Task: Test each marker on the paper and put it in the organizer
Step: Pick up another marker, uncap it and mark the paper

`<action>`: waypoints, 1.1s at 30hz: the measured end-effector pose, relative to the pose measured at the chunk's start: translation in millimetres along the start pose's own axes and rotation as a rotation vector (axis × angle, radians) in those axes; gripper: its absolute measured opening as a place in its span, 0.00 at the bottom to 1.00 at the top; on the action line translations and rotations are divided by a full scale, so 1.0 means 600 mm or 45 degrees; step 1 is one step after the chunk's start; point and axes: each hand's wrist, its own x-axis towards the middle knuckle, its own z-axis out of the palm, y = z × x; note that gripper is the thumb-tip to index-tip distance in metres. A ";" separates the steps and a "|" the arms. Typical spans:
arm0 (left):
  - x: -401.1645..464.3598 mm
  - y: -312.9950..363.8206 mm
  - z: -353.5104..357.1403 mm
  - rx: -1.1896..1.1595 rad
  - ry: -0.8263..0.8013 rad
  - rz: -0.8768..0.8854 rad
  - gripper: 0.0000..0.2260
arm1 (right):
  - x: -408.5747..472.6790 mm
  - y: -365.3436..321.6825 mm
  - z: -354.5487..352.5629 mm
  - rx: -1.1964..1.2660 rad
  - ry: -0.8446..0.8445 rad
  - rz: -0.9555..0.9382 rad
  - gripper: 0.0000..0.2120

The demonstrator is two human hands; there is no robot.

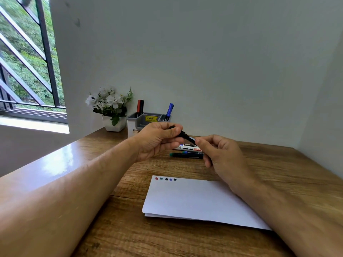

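Above the desk, between the organizer and the paper, a dark marker (185,135) is held off the surface by both hands. Its long axis slopes from upper left, inside the left hand (157,140), down to the right, where the right hand (220,153) pinches its lower end between thumb and forefinger. The left hand is curled closed round the upper part, the right closed only at the fingertips, the other fingers loosely bent. The barrel looks black with a pale band near the right hand; whether the cap is on or coming off I cannot tell, as the fingers cover both ends. Pulling the ends apart along that axis would uncap it, and the right hand, nearer the paper, seems better placed to write.

The paper (194,201) lies just below the hands, with five small test marks (165,179) in a row at its top left corner. Behind the hands several more markers (187,151) lie on the wooden desk (111,229). The grey organizer (146,120) stands at the wall, holding a red and a black marker (140,105) on the left and a blue one (169,110) on the right, beside a potted white flower (111,108).
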 end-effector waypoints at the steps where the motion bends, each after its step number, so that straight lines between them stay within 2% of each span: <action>1: 0.001 -0.002 0.002 -0.007 0.014 0.008 0.17 | -0.001 0.000 0.000 -0.035 0.006 -0.023 0.08; 5: 0.003 -0.004 0.009 -0.018 0.048 0.041 0.15 | -0.004 0.001 0.002 -0.180 0.017 -0.084 0.08; 7: 0.002 0.001 0.013 -0.030 0.092 0.098 0.16 | -0.006 0.000 0.004 -0.214 0.041 -0.078 0.12; 10: 0.003 0.021 0.014 -0.104 0.225 0.275 0.15 | -0.006 0.001 0.005 -0.249 0.102 -0.044 0.19; 14: 0.001 0.052 -0.001 -0.099 0.449 0.567 0.08 | -0.005 0.003 0.003 -0.234 0.175 0.028 0.17; 20: -0.008 0.078 -0.037 0.118 0.673 0.936 0.10 | -0.008 0.001 0.007 -0.311 0.078 0.018 0.12; 25: -0.006 0.096 -0.084 0.495 0.947 1.148 0.14 | -0.015 -0.001 0.011 -0.395 0.032 0.006 0.11; 29: 0.013 0.103 -0.109 0.674 1.046 1.151 0.16 | -0.018 -0.006 0.012 -0.412 0.021 0.002 0.12; 33: 0.044 0.095 -0.125 0.826 1.052 0.967 0.18 | -0.020 -0.010 0.010 -0.388 -0.013 0.006 0.12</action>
